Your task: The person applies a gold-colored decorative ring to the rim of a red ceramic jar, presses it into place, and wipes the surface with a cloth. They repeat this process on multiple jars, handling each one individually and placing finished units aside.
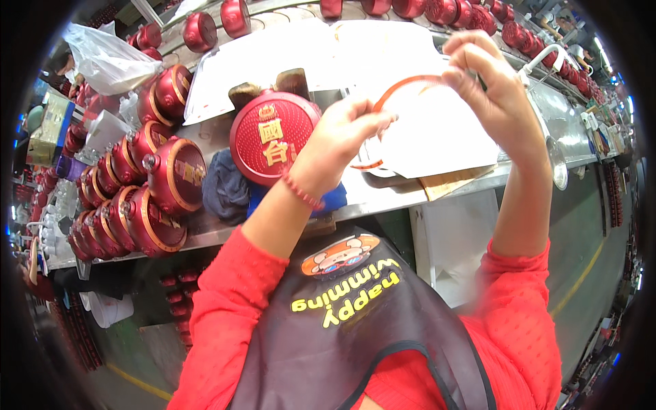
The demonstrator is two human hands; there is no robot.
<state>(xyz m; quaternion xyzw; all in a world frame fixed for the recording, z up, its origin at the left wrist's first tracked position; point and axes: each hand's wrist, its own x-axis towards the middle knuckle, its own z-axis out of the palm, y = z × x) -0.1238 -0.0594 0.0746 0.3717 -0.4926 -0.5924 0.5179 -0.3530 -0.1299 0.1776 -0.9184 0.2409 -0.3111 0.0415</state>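
Observation:
A thin, curved orange-red strip (403, 84) arches between my two hands above the white sheets. My left hand (345, 133) pinches it between thumb and fingers. My right hand (488, 89), raised farther right, has its bent fingertips closed at the strip's other end, slightly blurred. Part of a similar orange-red band (369, 165) shows below my left hand; whether it belongs to the same strip I cannot tell. Just left of my left hand, a round dark-red container (249, 147) with gold characters on its face lies tilted against dark blocks (292, 80).
Rows of red round containers with gold rims (179, 174) crowd the bench on the left, beside a dark blue cloth (227, 186). White sheets (273, 51) cover the bench's middle. A clear plastic bag (113, 58) hangs at upper left; more red containers (410, 7) line the far side.

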